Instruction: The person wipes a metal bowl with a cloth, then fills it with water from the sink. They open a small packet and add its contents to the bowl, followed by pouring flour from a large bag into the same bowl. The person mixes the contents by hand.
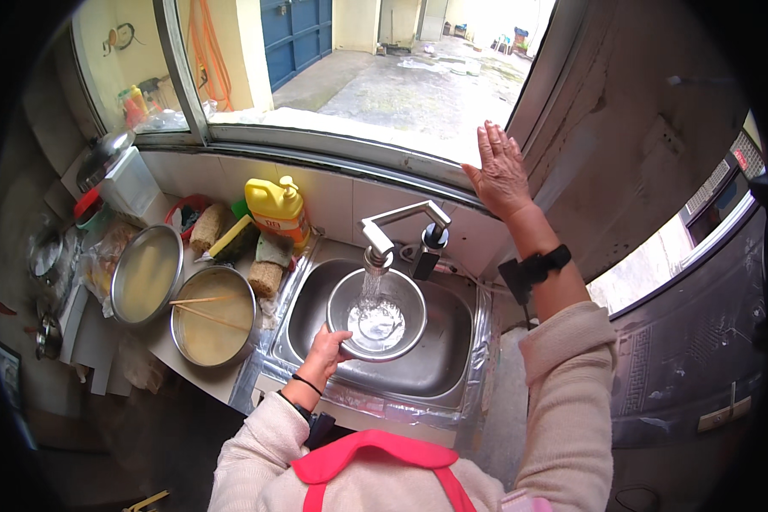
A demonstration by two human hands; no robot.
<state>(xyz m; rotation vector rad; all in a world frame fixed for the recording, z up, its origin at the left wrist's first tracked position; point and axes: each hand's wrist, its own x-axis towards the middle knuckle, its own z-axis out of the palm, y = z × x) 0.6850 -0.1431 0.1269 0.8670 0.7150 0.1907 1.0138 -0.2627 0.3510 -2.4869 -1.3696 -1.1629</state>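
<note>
My left hand (326, 352) grips the near left rim of a round metal bowl (415, 300), thumb over the edge. The bowl is held in the sink (449, 346) beneath the faucet (377, 247). Water streams from the spout into it, and a shallow pool glints at the bottom. Raised away from the sink, my right hand (501, 171) is stretched out with its fingers extended, near the right end of the window sill. It holds nothing. A black band sits on the right wrist.
Left of the sink stand a metal pot (249, 299) with chopsticks (206, 300) across pale liquid and another metal bowl (115, 286). Behind them are a yellow pump jug (275, 209) and scrubbing rolls (266, 278). A window (358, 102) runs along the back.
</note>
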